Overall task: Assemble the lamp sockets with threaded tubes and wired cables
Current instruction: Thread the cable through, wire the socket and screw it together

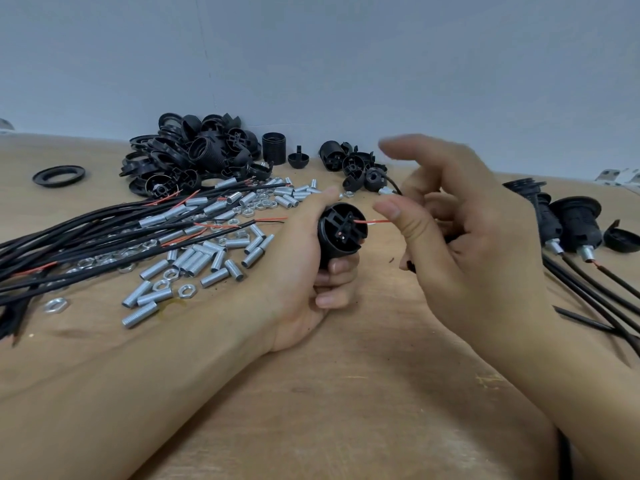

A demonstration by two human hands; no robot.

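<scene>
My left hand (304, 271) grips a black lamp socket (341, 232) just above the table, its open terminal end turned toward my right hand. A thin red wire (370, 221) runs from the socket's terminals to my right hand (460, 237), whose thumb and curled fingers hold the wire and a black cable; the index finger is raised. Silver threaded tubes (194, 261) and hex nuts (187, 291) lie scattered to the left. A bundle of black cables with red wire ends (86, 233) fans out at the far left.
A heap of black socket shells and rings (194, 154) sits at the back by the wall, with a lone ring (59, 175) to its left. Finished sockets with tubes and cables (575, 226) lie at the right. The wooden table (346, 393) spreads in front.
</scene>
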